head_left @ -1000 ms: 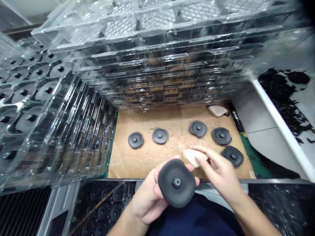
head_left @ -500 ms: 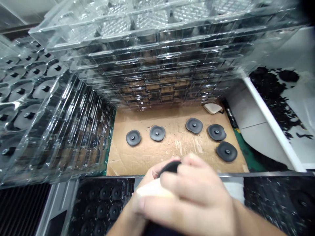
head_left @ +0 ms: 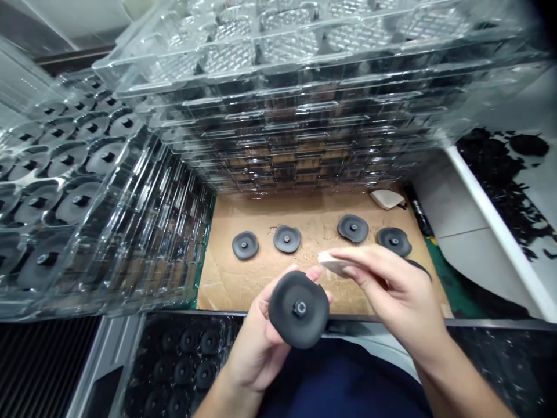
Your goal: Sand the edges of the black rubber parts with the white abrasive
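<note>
My left hand point(head_left: 255, 351) holds a black rounded disc point(head_left: 285, 319) with a small round stub at its centre, the stub side facing me. Its fingers wrap behind the disc and one fingertip shows past the notched upper edge. Pinched between the thumb and fingers of my right hand point(head_left: 402, 293) is a cream-coloured flat pad point(head_left: 335, 264), just above and right of the disc and apart from it. Several similar black discs point(head_left: 287, 238) lie on a cardboard sheet point(head_left: 226, 284); one at the right is mostly hidden by my right hand.
Clear plastic trays stand in a tall stack point(head_left: 278, 116) at the back. Another tray stack point(head_left: 100, 232) at left carries discs in its pockets. A second cream pad point(head_left: 387, 199) and a black pen-like tool point(head_left: 418, 209) lie at the back right. Black scraps point(head_left: 491, 168) fill a white bin point(head_left: 487, 220).
My hands have moved apart. The right hand has drawn the pad away from the disc, and the left hand now shows the disc's stub side. The view has shifted slightly.
</note>
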A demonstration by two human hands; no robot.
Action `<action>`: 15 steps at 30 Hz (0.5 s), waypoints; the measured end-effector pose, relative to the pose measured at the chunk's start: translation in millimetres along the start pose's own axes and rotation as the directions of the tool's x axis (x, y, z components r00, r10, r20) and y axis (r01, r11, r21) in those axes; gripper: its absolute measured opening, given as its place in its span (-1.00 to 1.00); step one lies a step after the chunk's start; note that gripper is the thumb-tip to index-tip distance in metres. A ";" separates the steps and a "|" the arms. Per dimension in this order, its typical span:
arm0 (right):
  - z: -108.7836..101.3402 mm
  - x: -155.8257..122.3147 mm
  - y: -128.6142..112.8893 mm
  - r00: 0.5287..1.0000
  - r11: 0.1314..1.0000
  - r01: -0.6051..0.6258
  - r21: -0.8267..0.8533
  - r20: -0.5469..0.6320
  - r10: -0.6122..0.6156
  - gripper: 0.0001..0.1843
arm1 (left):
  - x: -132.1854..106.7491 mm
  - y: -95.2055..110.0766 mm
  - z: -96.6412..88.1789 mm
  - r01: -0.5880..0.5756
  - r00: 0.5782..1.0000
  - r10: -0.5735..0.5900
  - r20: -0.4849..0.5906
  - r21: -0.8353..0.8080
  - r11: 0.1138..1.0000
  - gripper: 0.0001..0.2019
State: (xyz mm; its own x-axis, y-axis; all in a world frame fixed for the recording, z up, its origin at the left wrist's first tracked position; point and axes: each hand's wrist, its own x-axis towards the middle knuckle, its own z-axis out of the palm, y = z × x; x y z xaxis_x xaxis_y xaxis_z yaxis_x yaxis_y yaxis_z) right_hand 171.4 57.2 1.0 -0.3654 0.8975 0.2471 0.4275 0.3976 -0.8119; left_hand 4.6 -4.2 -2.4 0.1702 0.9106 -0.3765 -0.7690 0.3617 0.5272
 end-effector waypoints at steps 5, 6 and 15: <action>36.9 -42.4 43.0 0.991 0.997 -0.075 -0.028 0.108 0.078 -0.77 | -0.6 0.6 -3.7 -0.007 1.000 0.006 -0.030 -0.045 0.999 -0.49; 41.2 -46.7 46.0 0.991 0.996 -0.075 -0.037 0.111 0.079 -0.77 | -0.4 0.4 -2.8 0.011 0.999 -0.013 -0.038 -0.053 0.999 -0.48; -6.3 -11.6 -41.8 0.974 0.997 0.048 -0.057 -0.217 -0.059 -0.71 | -0.1 -4.9 15.6 0.014 0.988 -0.024 -0.151 -0.065 0.998 -0.56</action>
State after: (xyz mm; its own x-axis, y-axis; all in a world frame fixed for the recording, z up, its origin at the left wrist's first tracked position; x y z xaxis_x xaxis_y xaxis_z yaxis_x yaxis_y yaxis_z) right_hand 163.0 31.4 35.4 -0.2021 0.8923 0.4037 0.4563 0.4505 -0.7673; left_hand 18.0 -2.9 6.9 0.0931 0.8611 -0.4999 -0.8051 0.3605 0.4710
